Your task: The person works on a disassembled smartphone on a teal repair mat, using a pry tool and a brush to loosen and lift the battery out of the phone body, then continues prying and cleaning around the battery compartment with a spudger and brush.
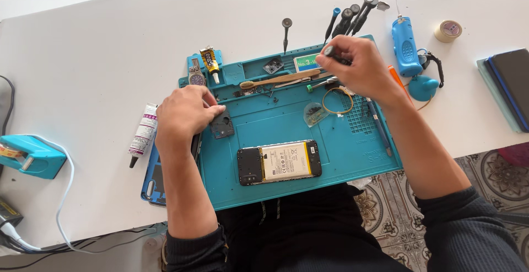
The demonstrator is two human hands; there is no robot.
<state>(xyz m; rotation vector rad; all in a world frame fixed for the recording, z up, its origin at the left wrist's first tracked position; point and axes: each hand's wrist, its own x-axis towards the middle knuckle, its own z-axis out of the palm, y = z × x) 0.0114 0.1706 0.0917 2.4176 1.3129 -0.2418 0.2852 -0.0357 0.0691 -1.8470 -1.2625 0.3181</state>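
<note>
— What have your hands got hold of?

— My left hand [184, 112] rests at the left edge of the teal silicone work mat [352, 156], fingers curled onto a small dark plastic cover piece [222, 124], flat and roughly square, pinning it to the mat. My right hand [361, 65] is up at the mat's back rim, closed in a pinch around a slim screwdriver [333, 53] with a dark handle.

— And the phone?

— The opened phone [279, 162] lies flat near the front of the mat, back off, its pale rectangular battery showing between black ends. Neither hand touches it.

— What's around your right hand?

— Just below it, a thin ring of yellowish wire or band [337, 100], a clear rounded plastic piece [314, 114], and the mat's gridded patch of tiny square pockets. A wooden-handled brush [280, 79] lies along the tray strip at the back. Beyond the rim, several black-handled drivers [352, 20] fan out on the white surface [82, 57].

— Further right?

— A blue plastic handheld tool [406, 46], a roll of tape [448, 31], and a dark slab on a stack at the edge.

— On the left?

— A white tube [143, 131] with a dark nozzle just beside my left wrist, a glue tube [210, 63] with a yellow label at the mat's back corner, and a teal boxy device [33, 156] with a white cable [65, 195].
</note>
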